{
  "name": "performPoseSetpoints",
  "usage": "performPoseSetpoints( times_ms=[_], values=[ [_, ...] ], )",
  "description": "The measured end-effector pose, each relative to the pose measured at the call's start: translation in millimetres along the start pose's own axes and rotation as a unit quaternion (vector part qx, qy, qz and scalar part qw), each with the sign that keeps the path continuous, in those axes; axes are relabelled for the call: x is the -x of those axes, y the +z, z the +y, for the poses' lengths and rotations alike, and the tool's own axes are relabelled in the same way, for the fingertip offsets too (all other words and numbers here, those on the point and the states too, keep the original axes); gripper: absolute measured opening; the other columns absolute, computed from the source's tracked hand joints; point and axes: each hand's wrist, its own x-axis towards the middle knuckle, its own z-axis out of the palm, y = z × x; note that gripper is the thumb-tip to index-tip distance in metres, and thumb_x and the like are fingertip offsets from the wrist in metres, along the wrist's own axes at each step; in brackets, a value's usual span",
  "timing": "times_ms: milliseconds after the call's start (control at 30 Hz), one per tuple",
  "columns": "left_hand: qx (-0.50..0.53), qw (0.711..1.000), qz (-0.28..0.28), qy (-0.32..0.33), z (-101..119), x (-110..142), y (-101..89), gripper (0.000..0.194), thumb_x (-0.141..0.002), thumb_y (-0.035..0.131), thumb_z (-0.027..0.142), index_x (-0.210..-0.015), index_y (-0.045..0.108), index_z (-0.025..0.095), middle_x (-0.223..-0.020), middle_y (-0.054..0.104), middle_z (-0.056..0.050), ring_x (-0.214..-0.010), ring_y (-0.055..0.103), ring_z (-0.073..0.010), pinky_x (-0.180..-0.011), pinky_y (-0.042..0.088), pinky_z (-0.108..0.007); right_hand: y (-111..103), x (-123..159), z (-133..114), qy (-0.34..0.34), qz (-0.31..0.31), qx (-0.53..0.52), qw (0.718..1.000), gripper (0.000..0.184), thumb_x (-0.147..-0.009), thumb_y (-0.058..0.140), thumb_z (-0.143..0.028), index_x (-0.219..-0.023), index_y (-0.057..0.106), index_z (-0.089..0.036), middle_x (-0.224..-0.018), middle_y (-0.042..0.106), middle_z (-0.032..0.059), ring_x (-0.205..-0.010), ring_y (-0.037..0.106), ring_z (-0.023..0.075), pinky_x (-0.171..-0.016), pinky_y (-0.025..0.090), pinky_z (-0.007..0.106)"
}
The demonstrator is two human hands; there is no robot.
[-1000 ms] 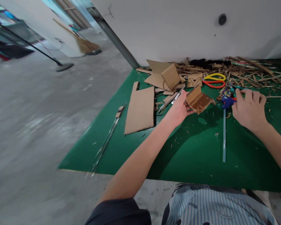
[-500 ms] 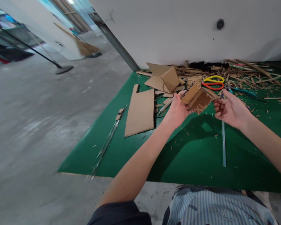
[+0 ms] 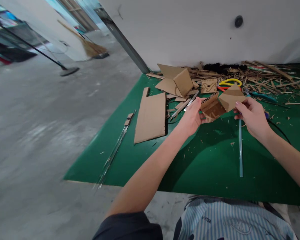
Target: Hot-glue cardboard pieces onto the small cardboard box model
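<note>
My left hand [image 3: 192, 116] grips the left side of a small folded cardboard piece [image 3: 213, 110], its corrugated edge facing up and printing on its lower face. Between the thumb and fingers of my right hand [image 3: 252, 113] is a flat cardboard square [image 3: 231, 97], held by its right corner. The square's left edge meets the folded piece; whether the two are joined I cannot tell. Both are held above the green table [image 3: 205, 166]. Behind them lie scissors [image 3: 230, 82] with yellow and orange handles, partly covered by the square.
A cardboard sheet [image 3: 151, 116] and thin clear strips [image 3: 115, 150] lie to the left. Cardboard offcuts [image 3: 265, 78] pile along the wall, with a folded cardboard form [image 3: 183, 82] at their left. A translucent stick [image 3: 240, 150] lies below my right hand; teal-handled pliers [image 3: 263, 97] are behind it.
The cardboard square has swung up into view, its flat face now toward me. My right hand has turned over it, and both hands have shifted slightly right in the picture.
</note>
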Motion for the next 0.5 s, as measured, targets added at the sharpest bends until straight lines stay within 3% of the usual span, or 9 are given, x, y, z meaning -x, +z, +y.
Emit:
performPoseSetpoints(
  times_ms=[267,500],
  values=[
    [-0.014,0.998,0.023,-0.049,4.0,3.2,9.0,0.059,-0.086,0.050,0.070,-0.120,0.061,0.023,-0.113,0.071,-0.012,-0.098,0.070,-0.0313,-0.083,0.059,-0.053,0.8,5.1,-2.4,-0.102,-0.013,0.225,0.969,0.015,-0.082,0.060,-0.033,-0.076,0.052,-0.023,-0.075,0.063,0.0030,-0.068,0.059,0.0176,-0.064,0.050,0.035],
    [-0.016,0.996,0.043,-0.081,2.0,1.8,9.9,0.062,-0.084,0.050,0.072,-0.116,0.065,0.022,-0.109,0.073,-0.013,-0.095,0.072,-0.0310,-0.080,0.061,-0.050,6.5,9.8,-6.6,-0.143,-0.017,0.323,0.936,0.017,-0.081,0.059,-0.030,-0.070,0.047,-0.023,-0.069,0.062,0.0025,-0.063,0.057,0.0169,-0.060,0.043,0.031]
  ],
)
